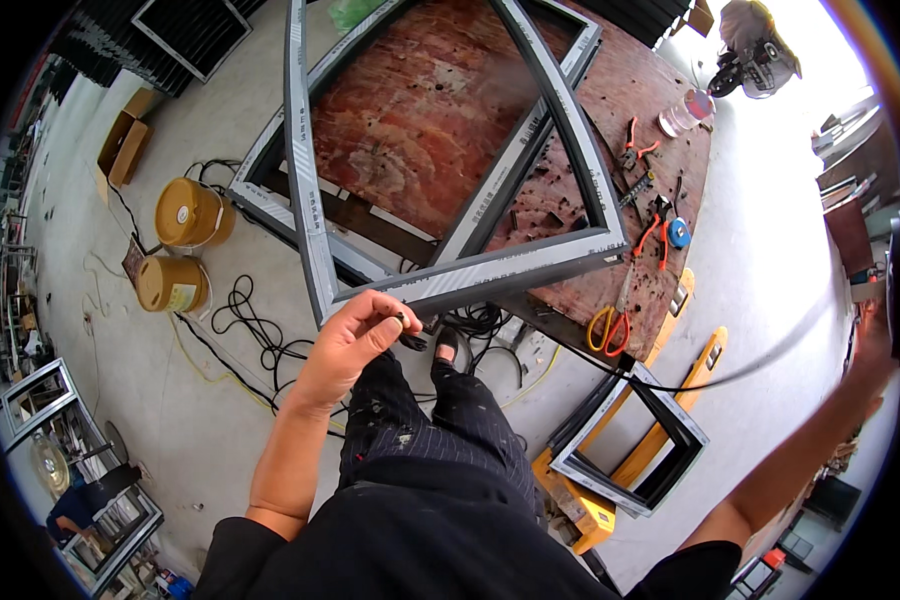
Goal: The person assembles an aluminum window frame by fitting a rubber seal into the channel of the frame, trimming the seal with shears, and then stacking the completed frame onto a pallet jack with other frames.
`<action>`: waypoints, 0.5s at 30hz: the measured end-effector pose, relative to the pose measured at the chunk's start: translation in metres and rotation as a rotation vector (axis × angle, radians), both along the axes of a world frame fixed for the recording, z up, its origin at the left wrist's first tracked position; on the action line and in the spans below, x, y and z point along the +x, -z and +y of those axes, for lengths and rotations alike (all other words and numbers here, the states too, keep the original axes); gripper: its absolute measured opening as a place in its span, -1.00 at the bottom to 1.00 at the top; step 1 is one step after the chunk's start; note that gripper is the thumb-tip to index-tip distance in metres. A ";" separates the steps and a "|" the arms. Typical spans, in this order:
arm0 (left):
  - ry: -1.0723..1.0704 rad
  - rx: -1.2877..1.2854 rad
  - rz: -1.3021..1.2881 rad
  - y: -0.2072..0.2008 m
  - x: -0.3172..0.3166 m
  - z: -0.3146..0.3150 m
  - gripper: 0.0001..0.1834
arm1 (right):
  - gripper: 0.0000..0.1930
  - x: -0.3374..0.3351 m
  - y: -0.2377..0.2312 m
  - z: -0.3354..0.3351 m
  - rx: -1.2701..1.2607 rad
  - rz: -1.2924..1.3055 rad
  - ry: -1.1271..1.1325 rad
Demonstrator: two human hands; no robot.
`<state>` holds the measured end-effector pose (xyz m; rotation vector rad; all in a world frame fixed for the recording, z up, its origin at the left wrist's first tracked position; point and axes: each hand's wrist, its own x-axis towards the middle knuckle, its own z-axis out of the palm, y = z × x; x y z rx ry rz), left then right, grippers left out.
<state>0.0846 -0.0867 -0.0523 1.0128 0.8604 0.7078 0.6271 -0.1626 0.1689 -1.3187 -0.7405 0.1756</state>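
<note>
My left hand (358, 335) is closed in a pinch on a small dark piece (402, 319), just below the near corner of a grey window frame (470, 275) with printed protective film. This frame lies across another filmed frame (270, 205) on the reddish wooden table. Far out to the right, my right hand (875, 350) is blurred at the dark rim of the picture. A long black strip (690, 387) runs from under the table edge, curves through the air and reaches that hand; its fingers are hard to make out, but they seem closed on it.
On the table (660, 110) lie orange-handled scissors (608, 330), red pliers (638, 145), a blue tape measure (678, 233) and a clear bottle (685, 113). Yellow buckets (190, 212) and tangled black cables (255, 320) are on the floor at left. Smaller frames (590, 465) rest on a yellow pallet jack (580, 515).
</note>
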 end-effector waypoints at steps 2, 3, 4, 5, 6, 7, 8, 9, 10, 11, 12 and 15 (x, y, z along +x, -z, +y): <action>0.005 -0.004 -0.001 0.003 0.006 -0.003 -0.80 | -0.69 0.003 0.071 0.012 -0.278 0.050 -0.105; -0.002 -0.006 0.030 0.003 0.003 -0.005 -0.81 | -0.66 0.001 0.111 0.022 -0.354 0.110 -0.162; 0.000 -0.013 0.048 0.003 0.000 -0.006 -0.81 | -0.62 -0.006 0.141 0.026 -0.401 0.159 -0.198; 0.009 -0.017 0.058 0.004 -0.001 -0.006 -0.82 | -0.60 -0.013 0.163 0.027 -0.388 0.273 -0.206; -0.006 0.006 0.091 0.006 -0.003 -0.008 -0.82 | -0.59 -0.030 0.176 0.032 -0.413 0.317 -0.182; -0.016 -0.016 0.069 0.007 -0.004 -0.009 -0.82 | -0.60 -0.038 0.188 0.033 -0.421 0.363 -0.163; -0.021 -0.042 0.047 0.007 -0.003 -0.010 -0.82 | -0.62 -0.039 0.196 0.032 -0.466 0.333 -0.139; -0.025 -0.066 0.024 0.007 -0.003 -0.010 -0.81 | -0.64 -0.039 0.204 0.031 -0.509 0.301 -0.115; -0.030 -0.047 0.036 0.009 -0.003 -0.012 -0.80 | -0.67 -0.029 0.220 0.028 -0.550 0.307 -0.124; -0.026 -0.052 0.043 0.010 -0.002 -0.013 -0.80 | -0.70 -0.016 0.238 0.024 -0.591 0.305 -0.127; -0.025 -0.058 0.048 0.011 -0.001 -0.015 -0.80 | -0.72 -0.009 0.253 0.022 -0.670 0.318 -0.158; -0.001 -0.067 0.057 0.010 0.009 -0.018 -0.80 | -0.69 0.009 0.299 0.010 -0.846 0.181 -0.207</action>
